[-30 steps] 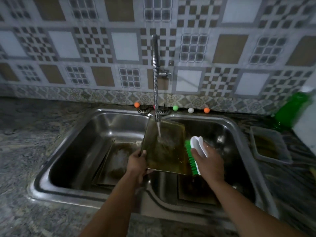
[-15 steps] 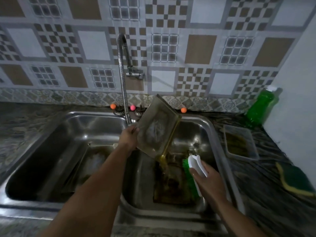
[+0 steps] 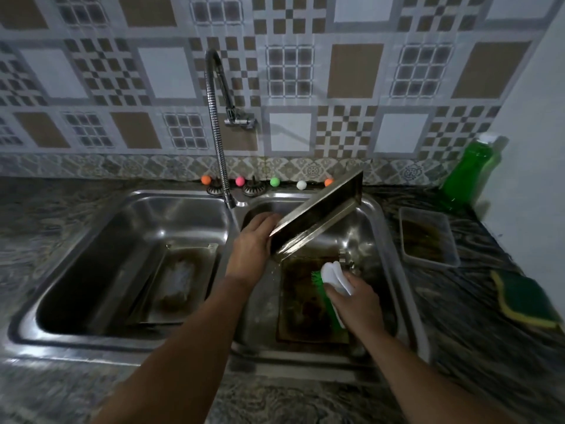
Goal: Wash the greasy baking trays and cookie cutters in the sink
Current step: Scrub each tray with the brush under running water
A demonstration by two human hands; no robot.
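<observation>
My left hand (image 3: 255, 243) grips a metal baking tray (image 3: 318, 214) by its lower end, holding it tilted nearly edge-on above the right basin of the steel double sink (image 3: 235, 350). My right hand (image 3: 354, 298) holds a white-handled scrub brush with green bristles (image 3: 331, 281) low in the right basin, over a greasy brown tray (image 3: 308, 304) lying flat on the bottom. Another dirty tray (image 3: 177, 280) leans in the left basin. No cookie cutters can be made out.
A flexible metal faucet (image 3: 218, 148) rises behind the divider, spout over the left basin's edge. Several small coloured balls (image 3: 275, 182) line the back ledge. On the right counter sit a greasy plastic container (image 3: 428, 237), a green-and-yellow sponge (image 3: 524, 299) and a green soap bottle (image 3: 469, 172).
My left hand has swung the tray from under the faucet rightwards over the right basin and turned it nearly edge-on. My right hand has lowered the brush off that tray into the right basin.
</observation>
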